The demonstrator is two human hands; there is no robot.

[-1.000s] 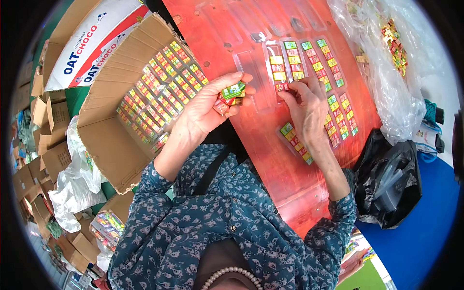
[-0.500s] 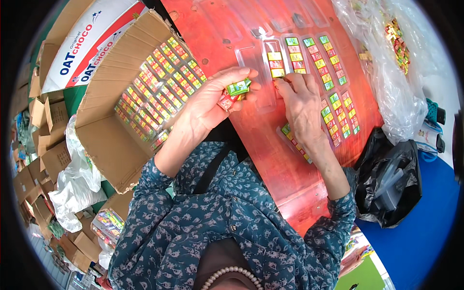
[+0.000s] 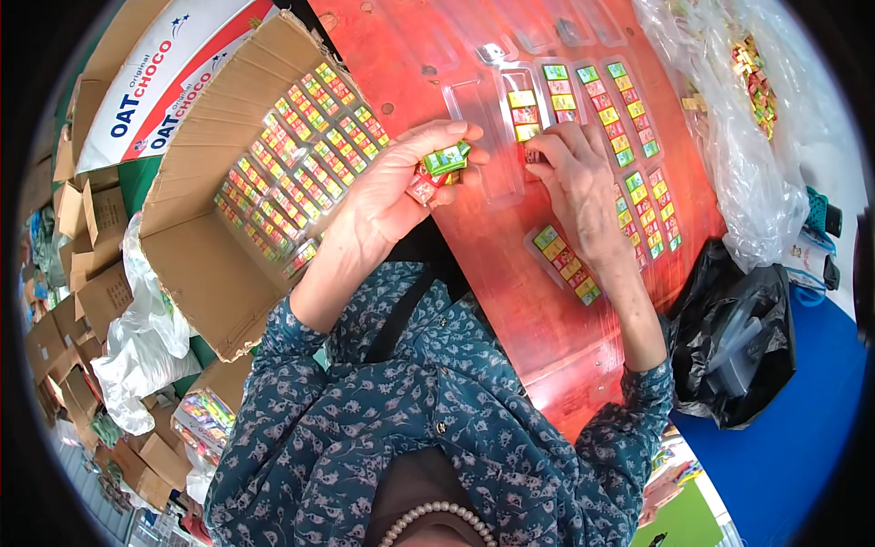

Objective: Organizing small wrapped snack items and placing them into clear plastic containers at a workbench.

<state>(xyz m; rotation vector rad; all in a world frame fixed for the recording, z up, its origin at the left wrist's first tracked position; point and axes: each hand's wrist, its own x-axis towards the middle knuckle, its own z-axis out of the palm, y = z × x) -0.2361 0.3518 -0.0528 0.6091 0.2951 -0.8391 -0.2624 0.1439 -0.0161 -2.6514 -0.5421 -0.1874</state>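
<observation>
My left hand [image 3: 392,196] is curled around a small stack of wrapped sweets [image 3: 439,168], green and red wrappers showing between thumb and fingertips; the stack sits above the near edge of the red table [image 3: 547,319], just left of the tray. My right hand [image 3: 583,187] lies palm down on the clear plastic tray [image 3: 510,137], fingers bent, fingertips pressing at a slot below three sweets already seated there. Whether it pinches a sweet I cannot tell; the fingers cover that spot.

Right of this tray, filled trays [image 3: 629,109] lie in rows, touching or nearly so. One filled tray [image 3: 565,264] lies near my right wrist. Empty clear trays [image 3: 556,32] sit at the far end of the table.

To my left an open cardboard box [image 3: 228,264] holds rows of sweets [image 3: 301,155] packed flat. A clear bag [image 3: 738,118] of loose sweets rests at the table's right edge, a black bag [image 3: 738,346] below it.
</observation>
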